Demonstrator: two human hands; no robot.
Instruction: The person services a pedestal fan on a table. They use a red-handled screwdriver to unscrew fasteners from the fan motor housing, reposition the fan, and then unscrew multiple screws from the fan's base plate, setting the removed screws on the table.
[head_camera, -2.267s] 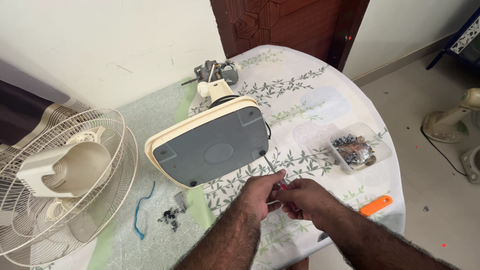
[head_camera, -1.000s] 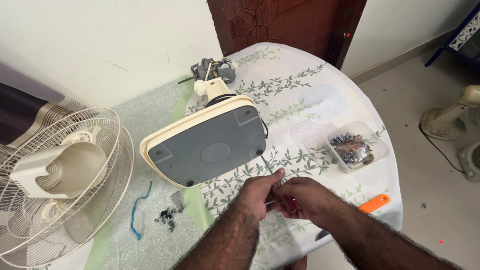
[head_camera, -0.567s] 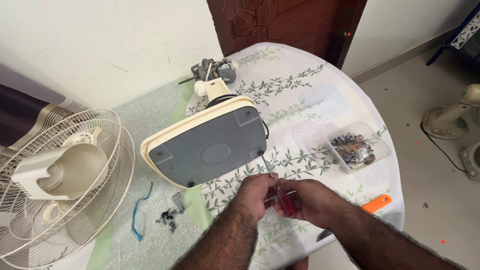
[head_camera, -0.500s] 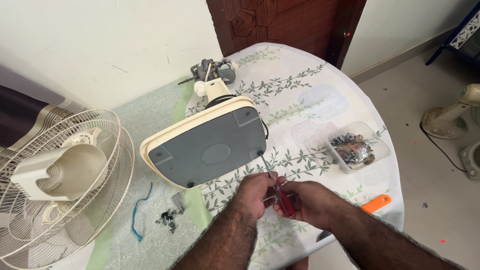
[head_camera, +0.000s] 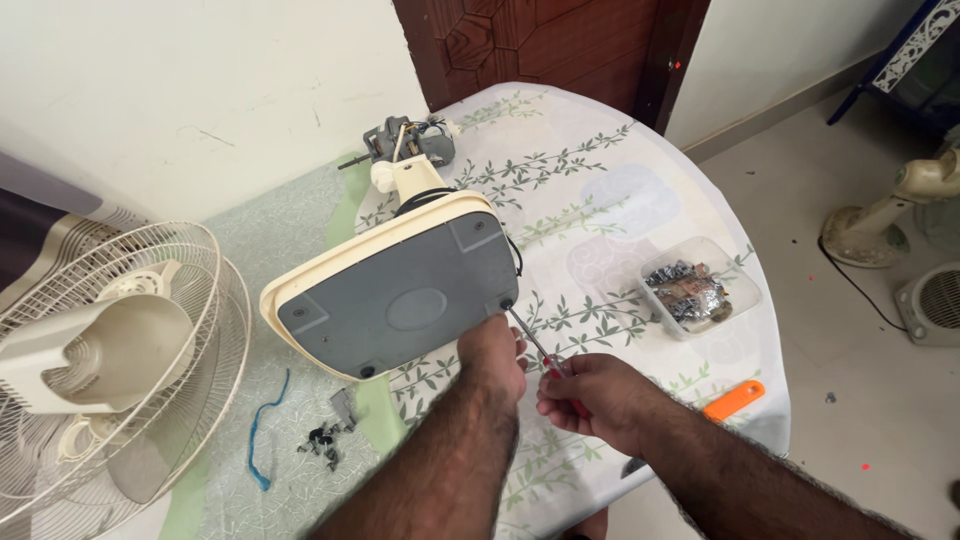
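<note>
The right hand is clenching its grip around a red-handled screwdriver, its tip sitting at a corner screw of the cream plastic fan base with grey underside, tilted on the floral-clothed worktop. The left hand is pinching the shaft beside the base.

Round table under leaf-patterned cloth. Clear plastic tub of small metal parts at right. Orange-handled tool near front edge. Blue cord and loose dark screws front left. Cream fan guard at left. Wooden door behind.
</note>
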